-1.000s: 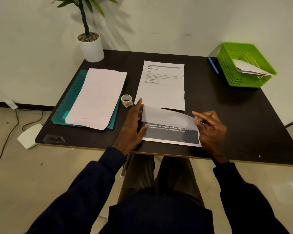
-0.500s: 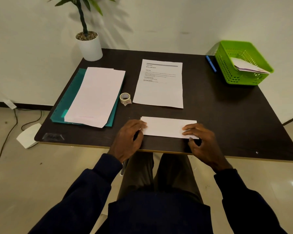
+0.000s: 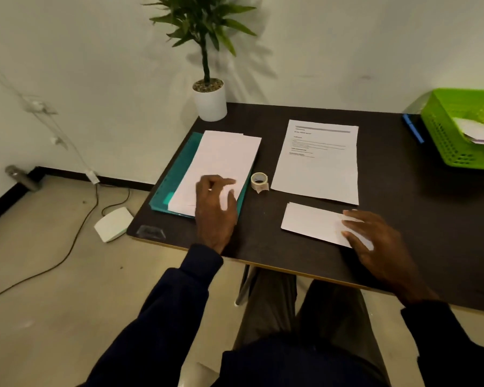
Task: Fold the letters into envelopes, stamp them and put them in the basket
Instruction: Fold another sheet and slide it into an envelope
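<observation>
Folder [image 3: 176, 177], teal, lies flat on the dark tabletop [image 3: 397, 196], left of the tape roll [image 3: 259, 180]. On it rests a stack of white envelopes [image 3: 224, 157], long side running away from the person, with teal showing along the stack's left and near edges. Potted plant [image 3: 210, 103] stands at the corner beyond and left of the tape roll. Left hand [image 3: 215, 210] is over the near end of the stack, just left of the tape roll, fingers loosely bent and thumb apart, gripping nothing; contact with the top envelope cannot be confirmed owing to blur. Printed letter [image 3: 316, 169], unfolded, lies immediately right of the tape roll. Folded letter [image 3: 310, 223] lies nearer the person than the tape roll and to its right, flat on the tabletop. Right hand [image 3: 375, 241] rests on the right end of the folded letter, fingers spread and flat, pressing it down. Blue pen [image 3: 413, 131] lies far right of the tape roll, just beside the green basket [image 3: 442, 141]. Basket contents: white envelopes [image 3: 478, 131], leaning against its right side; count not determinable.
</observation>
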